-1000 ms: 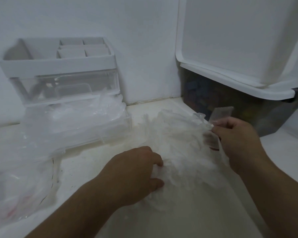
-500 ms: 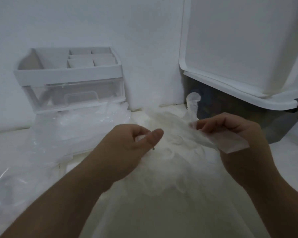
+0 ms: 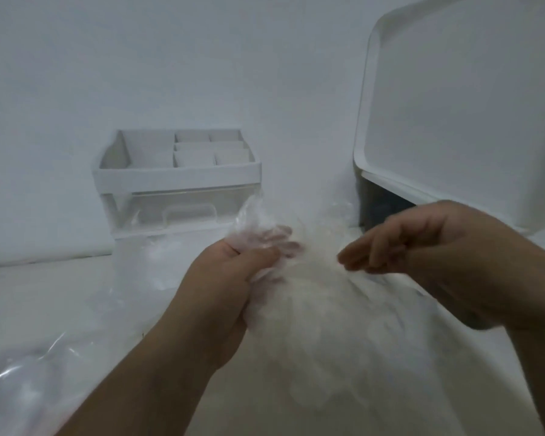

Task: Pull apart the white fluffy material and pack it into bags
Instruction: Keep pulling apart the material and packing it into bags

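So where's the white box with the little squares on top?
In the head view, the white plastic organiser with a clear drawer stands against the back wall, left of centre, beyond the left hand and left of the large white lid.

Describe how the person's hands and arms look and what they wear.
Bare throughout: the left hand and right hand show no gloves or rings, the wrists no watch or band, and no sleeve covers the left forearm or right forearm.
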